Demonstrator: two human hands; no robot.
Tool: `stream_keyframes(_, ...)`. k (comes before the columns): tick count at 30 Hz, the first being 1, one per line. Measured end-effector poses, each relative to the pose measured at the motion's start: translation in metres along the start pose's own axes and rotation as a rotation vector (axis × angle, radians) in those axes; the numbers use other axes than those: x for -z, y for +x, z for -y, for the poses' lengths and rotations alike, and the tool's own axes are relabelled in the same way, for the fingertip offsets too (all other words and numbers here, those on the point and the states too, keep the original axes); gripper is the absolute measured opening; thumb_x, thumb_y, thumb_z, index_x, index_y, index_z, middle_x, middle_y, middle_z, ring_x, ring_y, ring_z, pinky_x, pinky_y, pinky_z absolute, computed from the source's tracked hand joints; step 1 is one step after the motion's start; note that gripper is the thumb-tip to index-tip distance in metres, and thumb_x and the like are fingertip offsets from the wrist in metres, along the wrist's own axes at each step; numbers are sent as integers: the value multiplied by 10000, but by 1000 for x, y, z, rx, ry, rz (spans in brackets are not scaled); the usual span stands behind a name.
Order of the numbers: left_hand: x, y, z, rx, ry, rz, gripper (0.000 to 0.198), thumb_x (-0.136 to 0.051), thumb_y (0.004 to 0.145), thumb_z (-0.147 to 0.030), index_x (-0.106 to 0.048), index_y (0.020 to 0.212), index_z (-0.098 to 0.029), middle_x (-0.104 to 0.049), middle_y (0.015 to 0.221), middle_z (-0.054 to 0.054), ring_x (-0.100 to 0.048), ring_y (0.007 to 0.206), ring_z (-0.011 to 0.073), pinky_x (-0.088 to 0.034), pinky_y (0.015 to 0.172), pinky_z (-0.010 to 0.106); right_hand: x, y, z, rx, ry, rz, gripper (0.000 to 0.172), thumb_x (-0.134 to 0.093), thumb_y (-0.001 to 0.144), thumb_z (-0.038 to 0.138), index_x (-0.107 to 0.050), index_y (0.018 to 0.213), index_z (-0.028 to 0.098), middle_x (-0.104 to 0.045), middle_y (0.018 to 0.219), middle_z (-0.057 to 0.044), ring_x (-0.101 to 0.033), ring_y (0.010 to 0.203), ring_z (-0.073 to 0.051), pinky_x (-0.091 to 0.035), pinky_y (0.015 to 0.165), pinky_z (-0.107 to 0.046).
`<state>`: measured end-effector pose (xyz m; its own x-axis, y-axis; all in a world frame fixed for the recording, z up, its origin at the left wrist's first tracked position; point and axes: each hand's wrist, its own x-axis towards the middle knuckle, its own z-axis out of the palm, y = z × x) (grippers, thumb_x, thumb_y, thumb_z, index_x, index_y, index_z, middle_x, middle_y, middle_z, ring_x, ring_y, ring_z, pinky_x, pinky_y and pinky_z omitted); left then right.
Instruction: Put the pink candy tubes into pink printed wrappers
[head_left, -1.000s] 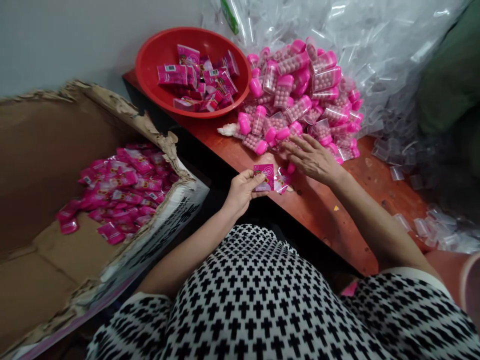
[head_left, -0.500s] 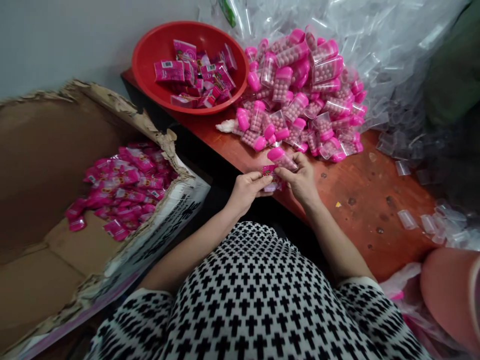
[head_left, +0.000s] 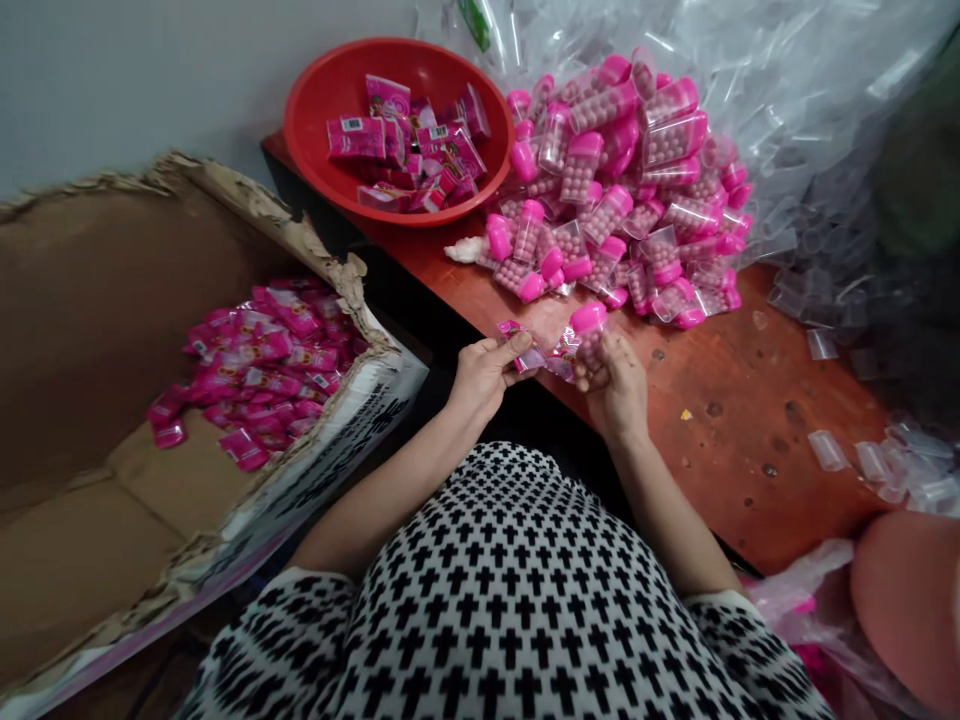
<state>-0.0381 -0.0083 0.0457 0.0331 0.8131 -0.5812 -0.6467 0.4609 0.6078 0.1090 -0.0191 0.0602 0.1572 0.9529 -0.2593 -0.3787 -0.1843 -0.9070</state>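
My left hand point(head_left: 480, 378) is pinched on a small clear plastic sleeve point(head_left: 531, 356) with pink print. My right hand point(head_left: 619, 388) is closed around a clear candy container point(head_left: 589, 322), its pink cap up and small pink balls inside. Beside that container, at the right fingertips, shows another piece of pink-printed film point(head_left: 564, 346); whether it joins the sleeve on the left I cannot tell. Both hands are over the table's near edge. Just beyond them lies a heap of similar pink-capped containers point(head_left: 600, 215).
A red basin point(head_left: 301, 135) with pink-wrapped packs stands at the back left of the brown table point(head_left: 675, 400). At left, a torn-edged cardboard box point(head_left: 82, 270) holds many pink packs point(head_left: 259, 365). Clear empty cups point(head_left: 829, 450) lie at right, near a pink tub point(head_left: 911, 600).
My hands have moved apart. The container in my right hand has turned from lying slanted to more upright, and the printed film now shows at both hands. The view has shifted slightly.
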Motion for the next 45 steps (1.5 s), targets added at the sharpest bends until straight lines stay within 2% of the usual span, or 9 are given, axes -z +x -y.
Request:
stream_keyframes(5,-2,3,0,13,-220,-9,313,-862,581,-254,-607,717,-135,-673,698,-8,-647,649,115,-550,677,270,-1,-35,-16,-28,-37,10,215,-728,758,355,-618,859,201,-661,767,27,-648,588,-90,-567,533,-210)
stream_keyframes(8,-5,4,1,55,-276,-13,285,-844,616,-242,-614,752,-145,-679,717,-11,-644,651,106,-546,691,260,-6,-43,-24,-14,-107,22,202,-713,782,350,-627,888,202,-671,799,18,-678,619,-105,-613,602,-254)
stream_keyframes(16,-9,-2,-1,69,-280,-2,258,-824,654,-260,-627,782,-151,-697,760,7,-660,704,112,-540,748,259,-9,-43,-24,19,-183,-17,243,-722,770,377,-617,891,195,-686,824,6,-683,598,-106,-621,576,-253)
stream_keyframes(23,-14,-4,5,-5,-194,36,316,-845,618,-278,-615,764,-117,-686,727,19,-646,639,106,-520,670,245,-8,-42,-26,44,-210,-17,249,-724,768,368,-609,899,190,-680,780,20,-678,577,-103,-614,554,-246)
stream_keyframes(27,-16,-5,3,-30,-146,93,373,-868,566,-317,-582,700,-119,-661,677,2,-616,591,89,-495,604,217,-9,-40,-27,40,-228,20,249,-721,765,379,-610,894,196,-675,730,30,-664,553,-105,-606,528,-247)
stream_keyframes(31,-16,-5,4,-13,-108,180,399,-885,521,-325,-609,729,-126,-646,672,-15,-597,586,79,-495,602,206,-9,-39,-31,89,-227,-20,235,-716,773,361,-619,915,200,-691,780,21,-669,573,-103,-615,561,-256)
stream_keyframes(35,-16,-3,7,0,-34,201,370,-876,531,-336,-636,700,-111,-649,660,4,-599,589,86,-506,626,219,-7,-36,-34,136,-242,-41,244,-726,766,352,-617,935,214,-693,794,25,-678,604,-107,-620,590,-262)
stream_keyframes(42,-12,4,2,-29,120,242,332,-869,533,-336,-636,582,-105,-631,591,12,-588,552,96,-504,590,238,-2,-29,-33,-49,-37,61,287,-746,726,426,-602,818,196,-653,647,48,-642,497,-95,-555,443,-197)
stream_keyframes(45,-11,4,3,-64,174,231,282,-859,554,-303,-667,595,-101,-645,598,21,-596,560,98,-499,587,230,-4,-29,-33,12,-74,28,281,-753,727,403,-609,851,197,-671,693,41,-648,514,-92,-578,480,-212)
